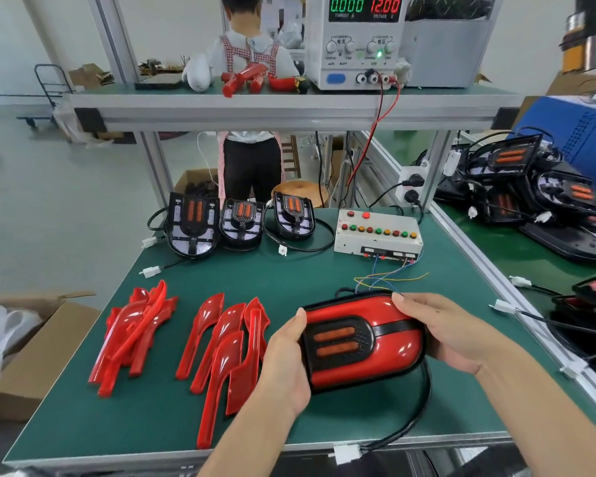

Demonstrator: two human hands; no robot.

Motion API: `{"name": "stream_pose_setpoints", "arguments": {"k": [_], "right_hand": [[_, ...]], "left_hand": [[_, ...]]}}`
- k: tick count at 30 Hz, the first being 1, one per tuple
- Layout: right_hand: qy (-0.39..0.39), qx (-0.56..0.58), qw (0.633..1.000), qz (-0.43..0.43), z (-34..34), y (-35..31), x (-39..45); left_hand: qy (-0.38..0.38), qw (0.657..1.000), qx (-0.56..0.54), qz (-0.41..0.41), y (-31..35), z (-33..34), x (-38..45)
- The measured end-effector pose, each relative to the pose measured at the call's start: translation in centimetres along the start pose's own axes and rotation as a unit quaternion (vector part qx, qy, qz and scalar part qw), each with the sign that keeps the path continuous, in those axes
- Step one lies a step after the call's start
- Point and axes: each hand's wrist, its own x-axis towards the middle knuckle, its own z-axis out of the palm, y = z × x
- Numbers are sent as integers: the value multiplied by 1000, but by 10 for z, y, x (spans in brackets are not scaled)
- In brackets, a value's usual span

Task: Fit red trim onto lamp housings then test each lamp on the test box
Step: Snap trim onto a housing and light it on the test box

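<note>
Here both hands grip one lamp [362, 342] above the green bench [289, 280] at about five o'clock — left hand [286, 366] curled round its left end, right hand [441, 328] clasping the right end. Red trim is fitted on it. Loose trim pieces [221, 349] lie at eight o'clock, three bare housings [241, 223] at twelve, and the test box [379, 234] at one o'clock — well apart from the lamp.

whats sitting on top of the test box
On top of the test box: two red buttons at the back, then a row of red, green and yellow ones. Nothing else rests on it. Its front connector strip shows; the underside is hidden.
</note>
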Motion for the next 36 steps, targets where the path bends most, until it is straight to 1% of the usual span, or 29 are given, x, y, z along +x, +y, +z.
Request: {"name": "stream_pose_setpoints", "arguments": {"k": [2,8,11,14,17,19,22,25,30,34,36], "right_hand": [[-12,18,1000,-3,0,1,-1],[-31,67,997,-17,-2,1,-6],[-34,12,998,-50,-5,0,-6],[-63,-45,995,-64,-9,-3,-8],[-76,-31,995,-59,-13,-3,-9],[-68,-4,996,-52,-14,-2,-9],[-33,22,998,-52,-13,3,-7],[10,23,998,-55,-9,8,-3],[62,18,996,-60,-4,10,1],[73,41,995,-49,-7,12,3],[69,42,996,-41,-8,14,3]], "left_hand": [[6,1000,-14,-21,0,-1,0],[8,999,-32,-31,0,0,1],[8,999,-32,-37,3,1,1],[6,999,-24,-46,3,4,0],[-10,999,-28,-41,5,4,0],[-27,998,-37,-40,6,4,0],[-44,998,-46,-29,5,3,-1],[-38,997,-71,10,3,3,-3],[-44,996,-61,58,0,4,-3],[-75,994,-43,68,2,2,-4],[-72,994,-9,80,1,0,-3]]}}
